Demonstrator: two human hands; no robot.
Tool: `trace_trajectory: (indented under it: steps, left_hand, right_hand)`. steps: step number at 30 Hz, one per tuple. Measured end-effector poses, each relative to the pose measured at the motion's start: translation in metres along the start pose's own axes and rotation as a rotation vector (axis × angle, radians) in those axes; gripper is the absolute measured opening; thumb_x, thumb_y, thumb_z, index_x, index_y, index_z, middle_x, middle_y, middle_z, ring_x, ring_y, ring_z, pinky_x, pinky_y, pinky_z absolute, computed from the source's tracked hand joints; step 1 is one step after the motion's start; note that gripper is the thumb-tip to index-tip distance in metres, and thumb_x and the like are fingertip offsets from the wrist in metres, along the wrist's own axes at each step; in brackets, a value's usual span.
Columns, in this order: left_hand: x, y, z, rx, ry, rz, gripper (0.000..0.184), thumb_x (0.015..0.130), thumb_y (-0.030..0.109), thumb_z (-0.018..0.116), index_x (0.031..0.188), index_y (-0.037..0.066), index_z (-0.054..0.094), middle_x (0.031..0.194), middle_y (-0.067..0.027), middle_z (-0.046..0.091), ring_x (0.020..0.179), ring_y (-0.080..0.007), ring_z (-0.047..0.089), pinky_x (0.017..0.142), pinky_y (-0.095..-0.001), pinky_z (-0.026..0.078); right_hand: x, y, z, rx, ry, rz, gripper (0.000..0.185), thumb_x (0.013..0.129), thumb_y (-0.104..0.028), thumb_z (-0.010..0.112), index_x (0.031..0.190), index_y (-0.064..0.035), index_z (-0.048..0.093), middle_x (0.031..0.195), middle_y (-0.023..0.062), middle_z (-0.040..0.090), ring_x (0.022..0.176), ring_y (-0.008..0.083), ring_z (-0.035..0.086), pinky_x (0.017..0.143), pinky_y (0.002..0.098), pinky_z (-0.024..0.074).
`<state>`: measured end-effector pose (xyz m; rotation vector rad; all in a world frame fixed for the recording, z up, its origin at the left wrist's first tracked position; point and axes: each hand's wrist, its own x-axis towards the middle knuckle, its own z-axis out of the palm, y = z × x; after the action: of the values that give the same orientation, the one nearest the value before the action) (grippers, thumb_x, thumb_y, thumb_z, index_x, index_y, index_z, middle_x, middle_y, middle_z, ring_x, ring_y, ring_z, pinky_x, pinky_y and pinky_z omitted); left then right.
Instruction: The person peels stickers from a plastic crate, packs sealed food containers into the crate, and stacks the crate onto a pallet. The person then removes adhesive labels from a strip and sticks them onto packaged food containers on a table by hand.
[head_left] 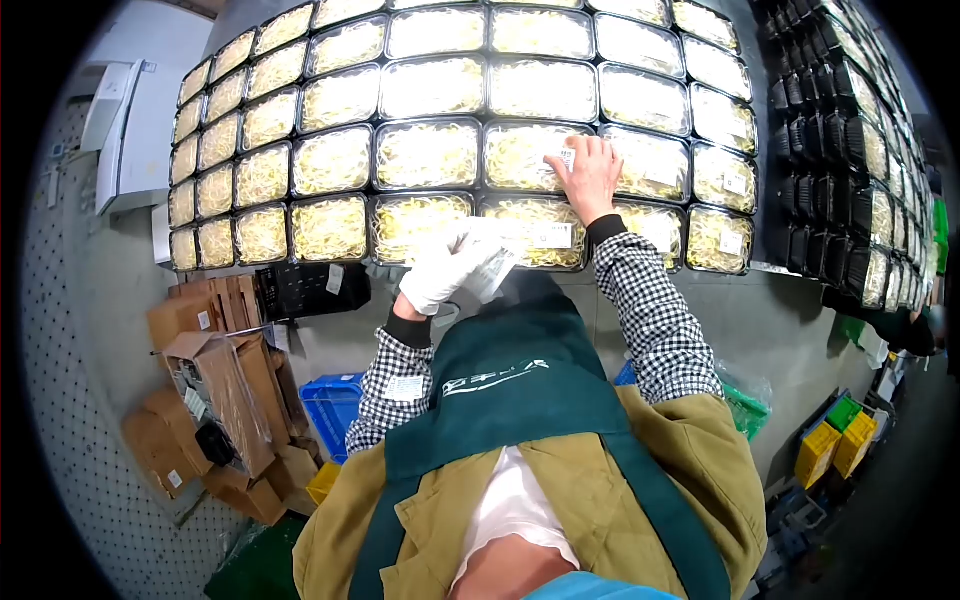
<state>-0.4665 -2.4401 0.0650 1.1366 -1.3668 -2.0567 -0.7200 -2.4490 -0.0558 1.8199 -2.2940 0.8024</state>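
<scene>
My left hand (438, 268), in a white glove, is closed on a sheet of labels (492, 268) just in front of the nearest row. My bare right hand (590, 178) lies with fingers stretched out on a film-covered tray of bean sprouts (520, 160) in the second row. Beside its thumb and fingertips is a small white label (567, 158) on the film. Below, a front-row tray (520, 212) carries a printed label (553, 236). Labels also show on trays to the right, such as the end tray (722, 222).
Stacked black trays (800, 150) rise at the right. Cardboard boxes (215, 390), a black crate (320, 290) and a blue crate (333, 405) stand on the floor at left. Yellow baskets (835, 445) sit at lower right. Another person's dark sleeve (880, 325) shows at the right edge.
</scene>
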Motion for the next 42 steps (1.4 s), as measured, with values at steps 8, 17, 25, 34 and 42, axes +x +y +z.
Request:
trace_trajectory:
  steps: [8, 17, 25, 34, 42]
  left_hand:
    - [0.055, -0.022, 0.014, 0.403, 0.233, 0.141, 0.015, 0.086, 0.018, 0.064, 0.092, 0.004, 0.066, 0.081, -0.0018, 0.064, 0.076, -0.0092, 0.058, 0.067, -0.0249, 0.047]
    - [0.060, 0.020, 0.013, 0.018, -0.124, 0.183, 0.019, 0.087, 0.013, 0.063, 0.102, 0.002, 0.064, 0.091, -0.0040, 0.066, 0.085, -0.0120, 0.061, 0.080, -0.0258, 0.048]
    - [0.087, 0.023, 0.012, -0.025, 0.274, 0.027, 0.018, 0.090, 0.013, 0.058, 0.100, 0.000, 0.065, 0.090, -0.0055, 0.067, 0.080, -0.0104, 0.061, 0.071, -0.0252, 0.049]
    - [0.130, 0.006, 0.023, 0.278, 0.457, 0.246, 0.016, 0.090, 0.016, 0.061, 0.091, 0.001, 0.067, 0.079, -0.0009, 0.063, 0.072, -0.0070, 0.056, 0.064, -0.0229, 0.045]
    - [0.142, -0.013, 0.016, 0.277, 0.513, 0.248, 0.014, 0.087, 0.015, 0.061, 0.088, 0.002, 0.064, 0.073, -0.0096, 0.064, 0.064, -0.0153, 0.058, 0.061, -0.0289, 0.046]
  right_hand:
    - [-0.022, -0.062, -0.082, 1.310, -0.526, 0.629, 0.018, 0.090, -0.017, 0.061, 0.095, 0.0004, 0.063, 0.082, 0.0004, 0.064, 0.077, 0.0065, 0.055, 0.072, 0.0237, 0.0446]
    - [0.105, 0.042, 0.011, 0.204, 0.051, 0.124, 0.025, 0.081, -0.033, 0.067, 0.081, -0.0080, 0.065, 0.084, 0.0081, 0.059, 0.086, 0.0278, 0.054, 0.079, 0.0404, 0.0388]
    - [0.105, 0.033, 0.037, -0.106, 0.059, 0.061, 0.036, 0.080, -0.034, 0.069, 0.103, -0.0088, 0.058, 0.096, 0.0070, 0.055, 0.096, 0.0276, 0.048, 0.085, 0.0410, 0.0336]
    - [0.108, 0.040, 0.018, 0.536, 0.019, 0.354, 0.019, 0.084, -0.021, 0.063, 0.099, -0.0108, 0.060, 0.082, 0.0063, 0.060, 0.086, 0.0229, 0.054, 0.085, 0.0396, 0.0344]
    - [0.109, 0.030, 0.036, -0.047, 0.007, 0.095, 0.039, 0.078, -0.025, 0.069, 0.111, -0.0087, 0.054, 0.099, 0.0081, 0.057, 0.097, 0.0257, 0.049, 0.090, 0.0422, 0.0330]
